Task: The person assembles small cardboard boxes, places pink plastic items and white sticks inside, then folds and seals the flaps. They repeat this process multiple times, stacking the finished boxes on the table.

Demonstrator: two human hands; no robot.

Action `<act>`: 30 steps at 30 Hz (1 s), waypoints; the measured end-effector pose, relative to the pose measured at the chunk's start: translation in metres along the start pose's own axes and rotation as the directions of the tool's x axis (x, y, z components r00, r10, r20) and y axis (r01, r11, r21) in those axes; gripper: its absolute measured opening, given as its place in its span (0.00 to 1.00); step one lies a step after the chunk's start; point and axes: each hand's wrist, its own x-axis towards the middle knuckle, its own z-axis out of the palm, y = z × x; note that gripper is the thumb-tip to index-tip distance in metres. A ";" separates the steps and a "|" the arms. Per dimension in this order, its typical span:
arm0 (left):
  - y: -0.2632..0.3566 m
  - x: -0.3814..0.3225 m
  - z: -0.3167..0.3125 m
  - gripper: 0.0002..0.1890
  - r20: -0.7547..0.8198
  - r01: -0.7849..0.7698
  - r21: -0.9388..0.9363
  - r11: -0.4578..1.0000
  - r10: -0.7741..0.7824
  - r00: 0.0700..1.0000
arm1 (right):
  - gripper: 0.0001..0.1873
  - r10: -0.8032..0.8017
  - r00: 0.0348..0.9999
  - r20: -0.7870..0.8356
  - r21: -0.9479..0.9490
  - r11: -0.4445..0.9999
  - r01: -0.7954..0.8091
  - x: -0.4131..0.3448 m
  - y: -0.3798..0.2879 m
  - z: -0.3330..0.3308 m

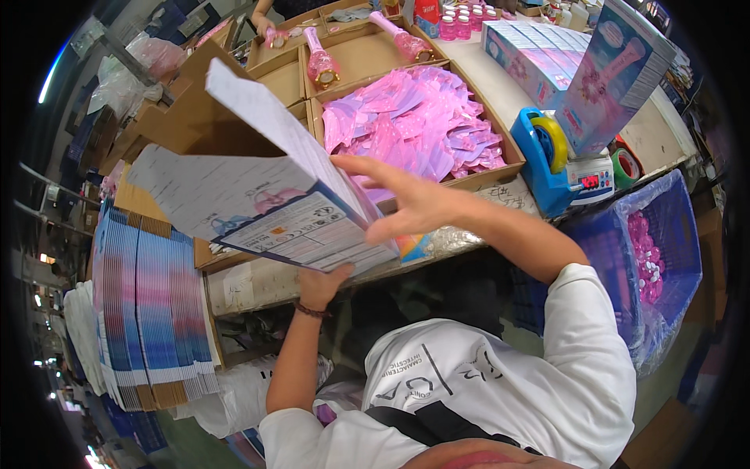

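Observation:
A printed cardboard carton [281, 225], its end flaps spread, is tilted in front of me above the table edge. My left hand [323, 284] grips its lower edge from beneath, the thumb on the near face. Beside the carton's right side is my right hand [410, 202], fingers apart, with the index finger near the top edge and the thumb at the lower side. Whether those fingertips press on the card is hard to tell. Just beyond lies a cardboard tray [515, 161] heaped with pink and purple glossy pieces [410, 123].
Pink bottle-shaped toys [322, 61] lie in farther trays. At right stand a blue tape dispenser [542, 167], a digital scale [592, 179] bearing an upright carton [612, 76], and a blue crate [662, 205]. Flattened cartons [155, 305] are stacked left. Another person's hand [262, 24] works opposite.

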 end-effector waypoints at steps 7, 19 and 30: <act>-0.047 -0.013 0.022 0.26 0.040 -0.315 0.326 0.891 0.320 0.947 | 0.29 0.017 0.918 -0.395 -0.405 0.894 -0.191 0.043 0.085 -0.142; -0.058 -0.019 0.022 0.18 0.053 -0.448 0.686 0.574 0.575 0.816 | 0.31 0.270 0.642 -0.718 -0.498 0.446 -0.744 0.125 0.241 -0.274; -0.046 -0.019 0.020 0.20 0.102 -0.456 0.704 0.545 0.557 0.824 | 0.24 0.419 0.400 -0.815 -0.073 0.610 -0.789 0.149 0.274 -0.289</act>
